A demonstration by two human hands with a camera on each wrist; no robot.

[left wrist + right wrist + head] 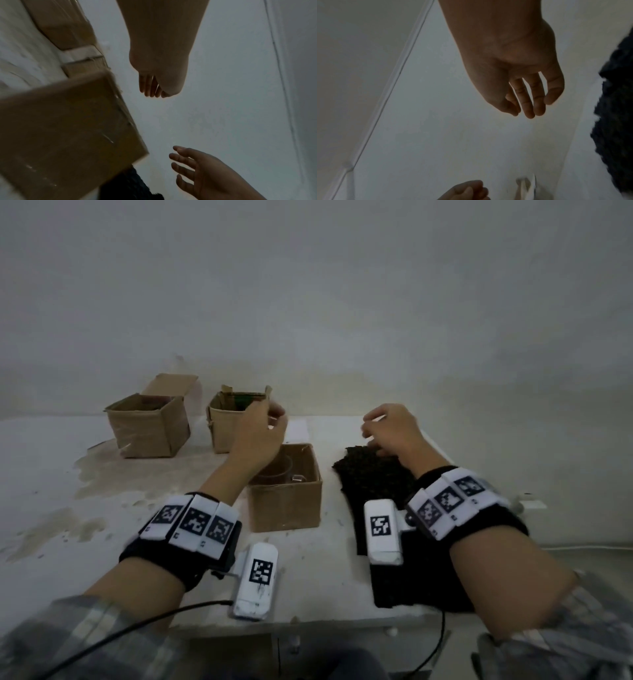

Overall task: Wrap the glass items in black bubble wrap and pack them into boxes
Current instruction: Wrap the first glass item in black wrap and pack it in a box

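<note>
A: One worn white table point(51, 474) carries everything, and it is the biggest thing in view.

B: How many boxes?

A: Three open brown cardboard boxes. Two stand at the back left, side by side but apart: the far-left box point(147, 428) with one flap raised, and the middle box point(224, 426) with something green inside. The near box point(286, 501) stands closer to the person, and one clear glass cup point(279, 470) sits inside it.

B: And the wrap?

A: One sheet of black bubble wrap point(373, 484) lies flat on the table just right of the near box, running under the right forearm to the front edge.

B: The hands?

A: Two, both holding nothing. The left hand point(263, 429) hangs above the near box and in front of the middle box, fingers loosely bent. The right hand point(394, 433) hovers over the far end of the black sheet, fingers relaxed and slightly spread; whether any fingertip touches the wrap I cannot tell.

B: Anything smaller?

A: Two wrist bands with square black-and-white markers, one on each arm
</note>
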